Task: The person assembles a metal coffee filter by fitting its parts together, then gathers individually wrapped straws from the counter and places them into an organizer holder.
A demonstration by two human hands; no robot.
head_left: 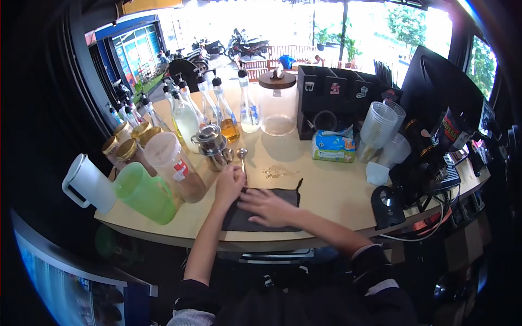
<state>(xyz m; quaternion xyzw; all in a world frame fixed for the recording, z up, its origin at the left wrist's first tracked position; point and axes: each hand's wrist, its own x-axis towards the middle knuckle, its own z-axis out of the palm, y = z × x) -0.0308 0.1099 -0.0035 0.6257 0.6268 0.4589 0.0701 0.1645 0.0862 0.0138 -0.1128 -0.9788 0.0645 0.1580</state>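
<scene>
My right hand (266,207) lies with its fingers spread on a dark folded cloth (272,221) at the counter's front edge. My left hand (231,182) is at the cloth's far left corner, its fingers curled; what they hold, if anything, is hidden. Right beside those fingers lies a metal spoon (242,157), bowl pointing away from me. Just beyond stands a metal drip coffee filter (209,137) over a small metal pitcher (218,160). A small puddle of clear liquid (274,172) lies on the wood past the cloth.
Left are a green pitcher (144,193), a white jug (89,182), a tall powder container (174,168) and gold-lidded jars (126,150). Behind stand pump bottles (225,117) and a glass jar (278,108). Right are a tissue pack (334,145), plastic cups (376,127) and a black device (387,205).
</scene>
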